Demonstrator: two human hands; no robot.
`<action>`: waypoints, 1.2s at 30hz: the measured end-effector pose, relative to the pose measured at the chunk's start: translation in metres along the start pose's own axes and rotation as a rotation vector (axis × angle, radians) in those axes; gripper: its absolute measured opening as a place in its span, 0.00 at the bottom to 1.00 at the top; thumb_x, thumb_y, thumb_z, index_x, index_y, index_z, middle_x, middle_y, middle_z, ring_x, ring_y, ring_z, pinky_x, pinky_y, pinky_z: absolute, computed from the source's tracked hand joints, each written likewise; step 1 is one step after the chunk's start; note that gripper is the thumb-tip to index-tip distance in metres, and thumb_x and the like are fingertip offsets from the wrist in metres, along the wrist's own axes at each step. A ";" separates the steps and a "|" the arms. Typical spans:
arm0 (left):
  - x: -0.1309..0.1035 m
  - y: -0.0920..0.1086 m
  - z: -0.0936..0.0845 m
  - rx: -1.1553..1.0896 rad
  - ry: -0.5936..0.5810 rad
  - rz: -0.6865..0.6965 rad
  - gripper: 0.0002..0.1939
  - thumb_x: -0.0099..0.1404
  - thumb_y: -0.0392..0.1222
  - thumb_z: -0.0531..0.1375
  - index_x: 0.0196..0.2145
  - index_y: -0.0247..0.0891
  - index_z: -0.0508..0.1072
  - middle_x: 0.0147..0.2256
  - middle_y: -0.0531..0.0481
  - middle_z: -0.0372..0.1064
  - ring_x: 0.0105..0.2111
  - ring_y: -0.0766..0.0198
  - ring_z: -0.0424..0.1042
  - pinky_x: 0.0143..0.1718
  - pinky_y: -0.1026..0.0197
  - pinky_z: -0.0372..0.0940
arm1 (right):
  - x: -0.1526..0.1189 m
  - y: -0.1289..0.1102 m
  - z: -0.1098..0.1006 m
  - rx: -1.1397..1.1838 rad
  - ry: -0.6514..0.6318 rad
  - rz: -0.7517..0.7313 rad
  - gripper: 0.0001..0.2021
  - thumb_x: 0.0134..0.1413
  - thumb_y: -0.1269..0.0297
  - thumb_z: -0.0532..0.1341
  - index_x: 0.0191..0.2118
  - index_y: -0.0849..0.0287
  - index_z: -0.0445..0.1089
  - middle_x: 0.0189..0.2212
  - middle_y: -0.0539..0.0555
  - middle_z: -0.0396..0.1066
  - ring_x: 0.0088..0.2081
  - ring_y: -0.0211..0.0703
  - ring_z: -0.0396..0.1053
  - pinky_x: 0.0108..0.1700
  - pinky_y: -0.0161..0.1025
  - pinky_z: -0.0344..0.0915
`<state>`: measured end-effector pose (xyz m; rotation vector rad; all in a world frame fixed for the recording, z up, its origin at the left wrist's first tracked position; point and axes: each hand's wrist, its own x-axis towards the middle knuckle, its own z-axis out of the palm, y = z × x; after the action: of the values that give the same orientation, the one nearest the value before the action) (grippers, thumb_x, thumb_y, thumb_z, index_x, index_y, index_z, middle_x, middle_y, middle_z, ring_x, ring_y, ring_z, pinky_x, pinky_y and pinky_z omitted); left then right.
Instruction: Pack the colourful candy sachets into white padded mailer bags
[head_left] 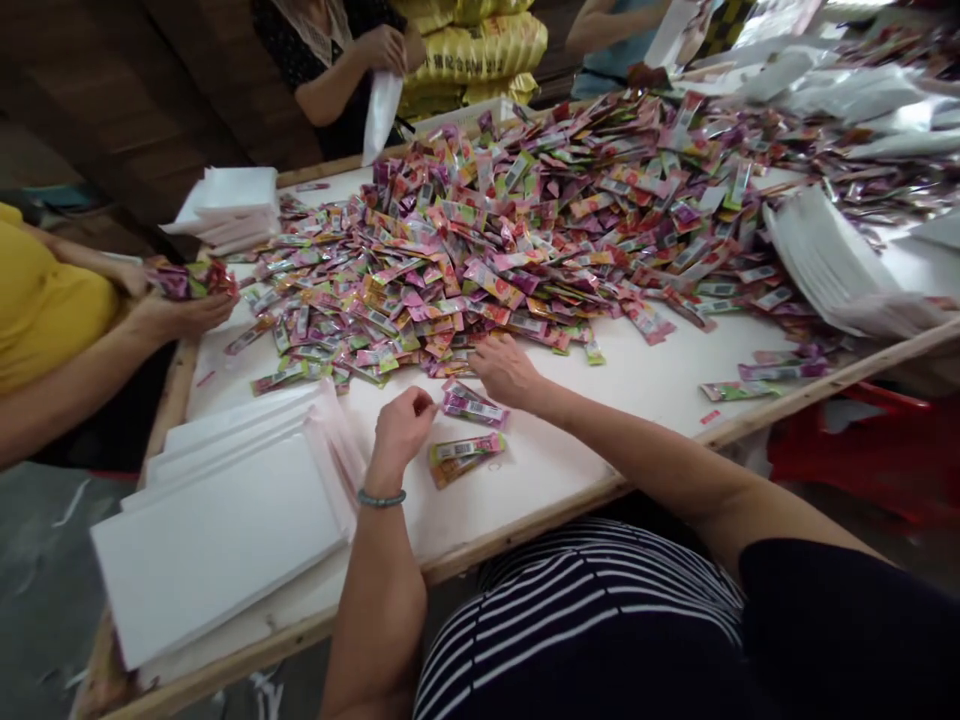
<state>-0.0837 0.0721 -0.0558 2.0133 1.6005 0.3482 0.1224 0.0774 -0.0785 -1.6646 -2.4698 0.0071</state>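
Observation:
A large pile of small colourful packets (480, 240) covers the middle of the white table (630, 370). My left hand (405, 425), with a bracelet at the wrist, has its fingers closed beside the left end of some purple packets (476, 407); whether it grips one is too small to tell. My right hand (506, 370) reaches to the pile's near edge, its curled fingers touching packets there, and what lies under the fingertips is hidden. Just below the purple packets lie a green packet (469, 448) and an orange packet (455, 469), overlapping.
Stacked white bags (225, 540) lie at the near left, others (236, 195) at the far left and right. A person in yellow (52, 300) holds packets at the left. Two more people stand across the table. A red stool (877, 450) is at the right.

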 end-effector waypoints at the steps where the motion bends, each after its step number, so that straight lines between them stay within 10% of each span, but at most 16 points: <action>1: 0.001 -0.001 0.001 0.008 0.096 -0.039 0.08 0.60 0.44 0.56 0.32 0.40 0.73 0.30 0.50 0.74 0.30 0.62 0.70 0.33 0.62 0.60 | -0.007 -0.010 0.001 0.016 -0.029 0.010 0.15 0.66 0.64 0.50 0.44 0.62 0.72 0.39 0.64 0.70 0.45 0.54 0.61 0.47 0.49 0.53; 6: 0.005 -0.005 0.005 -0.031 0.295 -0.102 0.11 0.63 0.46 0.55 0.34 0.39 0.73 0.31 0.48 0.75 0.32 0.61 0.72 0.35 0.62 0.61 | -0.044 -0.055 0.008 0.165 -0.085 -0.028 0.36 0.55 0.36 0.53 0.59 0.63 0.61 0.50 0.66 0.65 0.50 0.57 0.60 0.49 0.50 0.55; 14: 0.000 0.008 0.023 -0.048 0.234 0.084 0.09 0.64 0.43 0.56 0.37 0.38 0.74 0.35 0.48 0.75 0.32 0.62 0.72 0.38 0.60 0.65 | -0.115 -0.031 -0.012 0.253 -0.207 -0.299 0.26 0.59 0.45 0.56 0.57 0.57 0.64 0.50 0.60 0.68 0.48 0.52 0.64 0.48 0.48 0.59; 19: 0.008 0.014 0.054 0.192 0.206 0.342 0.17 0.64 0.35 0.55 0.51 0.34 0.70 0.54 0.40 0.68 0.54 0.52 0.65 0.55 0.51 0.61 | -0.065 0.003 -0.017 0.305 -0.053 -0.105 0.19 0.68 0.58 0.47 0.51 0.60 0.70 0.47 0.60 0.73 0.47 0.47 0.68 0.50 0.43 0.61; 25: 0.017 0.007 0.053 0.295 0.134 0.300 0.25 0.64 0.35 0.56 0.58 0.34 0.62 0.58 0.37 0.63 0.58 0.50 0.61 0.55 0.48 0.60 | 0.021 0.017 0.006 0.089 -0.055 0.012 0.18 0.64 0.61 0.54 0.55 0.60 0.68 0.54 0.64 0.68 0.55 0.54 0.63 0.51 0.48 0.58; 31: -0.002 0.013 0.031 0.232 -0.081 0.154 0.12 0.62 0.41 0.60 0.44 0.39 0.71 0.38 0.47 0.72 0.41 0.56 0.71 0.42 0.57 0.65 | -0.048 0.032 0.028 0.346 -0.018 -0.177 0.18 0.61 0.66 0.56 0.56 0.55 0.69 0.55 0.58 0.69 0.54 0.48 0.67 0.53 0.44 0.63; 36: -0.006 0.015 0.035 0.231 -0.086 0.198 0.26 0.55 0.47 0.66 0.50 0.39 0.67 0.46 0.43 0.67 0.47 0.52 0.67 0.47 0.55 0.64 | -0.079 0.049 0.030 0.520 0.179 0.064 0.18 0.63 0.64 0.54 0.57 0.55 0.67 0.54 0.57 0.70 0.54 0.46 0.67 0.55 0.46 0.64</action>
<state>-0.0547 0.0553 -0.0758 2.3360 1.4478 0.1515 0.1922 0.0260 -0.1232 -1.4411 -2.0481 0.4469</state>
